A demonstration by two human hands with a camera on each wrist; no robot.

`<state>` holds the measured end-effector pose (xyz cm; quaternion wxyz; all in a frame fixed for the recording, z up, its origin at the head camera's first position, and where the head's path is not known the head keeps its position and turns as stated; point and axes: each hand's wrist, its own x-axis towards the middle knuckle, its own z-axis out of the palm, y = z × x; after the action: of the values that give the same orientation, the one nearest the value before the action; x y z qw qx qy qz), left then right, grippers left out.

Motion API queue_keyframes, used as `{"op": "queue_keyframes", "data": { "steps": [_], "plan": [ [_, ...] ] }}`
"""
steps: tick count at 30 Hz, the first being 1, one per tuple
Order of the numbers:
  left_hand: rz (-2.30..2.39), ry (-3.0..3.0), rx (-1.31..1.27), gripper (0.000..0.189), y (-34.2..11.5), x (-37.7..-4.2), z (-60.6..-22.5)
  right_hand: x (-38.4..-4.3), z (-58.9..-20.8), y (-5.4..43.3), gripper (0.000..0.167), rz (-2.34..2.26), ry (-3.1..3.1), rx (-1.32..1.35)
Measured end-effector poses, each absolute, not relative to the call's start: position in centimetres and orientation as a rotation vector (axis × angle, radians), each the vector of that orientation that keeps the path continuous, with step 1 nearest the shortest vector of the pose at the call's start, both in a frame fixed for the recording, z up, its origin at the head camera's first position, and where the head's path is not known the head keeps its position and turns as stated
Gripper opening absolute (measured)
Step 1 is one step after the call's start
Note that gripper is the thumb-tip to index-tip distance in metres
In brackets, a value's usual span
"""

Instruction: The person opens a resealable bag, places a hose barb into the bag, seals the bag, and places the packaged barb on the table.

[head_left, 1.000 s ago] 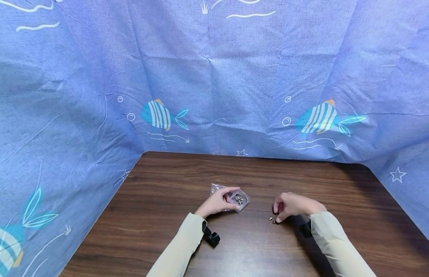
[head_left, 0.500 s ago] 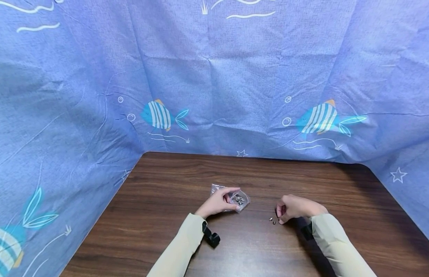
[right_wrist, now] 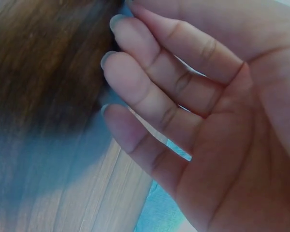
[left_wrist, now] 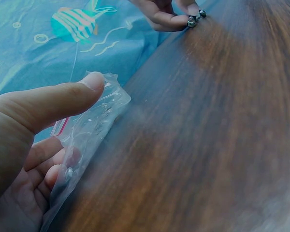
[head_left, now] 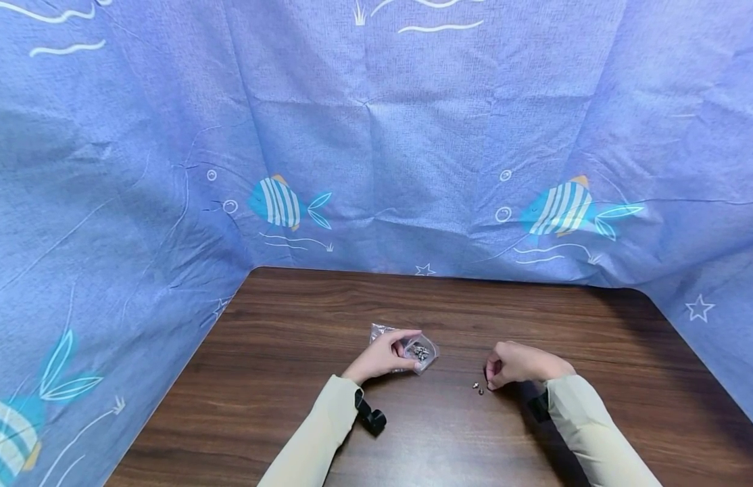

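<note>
My left hand (head_left: 379, 355) holds a clear plastic zip bag (left_wrist: 99, 108) by its mouth, the thumb on one side and the fingers on the other. Small metal screws (head_left: 420, 351) lie heaped inside the bag. A red stripe runs along the bag's seal in the left wrist view. To the right, my right hand (head_left: 519, 364) is low over the table, thumb and index fingertip pinched together on a small screw, largely hidden by them. Two loose screws (head_left: 478, 388) lie just left of those fingertips. In the right wrist view the other fingers curve loosely.
The brown wood-grain table (head_left: 303, 304) carries all of this. A blue cloth (head_left: 376, 135) printed with fish hangs behind it and along both sides. Each wrist wears a black camera mount (head_left: 372, 418).
My right hand has shifted slightly right, and its thumb and index fingertip have closed together beside the loose screws. The left hand and bag stay in place.
</note>
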<state>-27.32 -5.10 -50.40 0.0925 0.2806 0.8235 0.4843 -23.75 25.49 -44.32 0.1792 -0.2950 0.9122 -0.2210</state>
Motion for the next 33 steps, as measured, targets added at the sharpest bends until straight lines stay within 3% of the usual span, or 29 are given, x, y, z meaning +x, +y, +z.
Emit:
{"op": "queue_keyframes", "data": {
  "steps": [33],
  "plan": [
    [1.441, 2.425, 0.809, 0.063, -5.2, -27.2, -50.2, -25.9, -42.9, 23.9, 0.009, -0.646, 2.718, -1.0]
  ]
}}
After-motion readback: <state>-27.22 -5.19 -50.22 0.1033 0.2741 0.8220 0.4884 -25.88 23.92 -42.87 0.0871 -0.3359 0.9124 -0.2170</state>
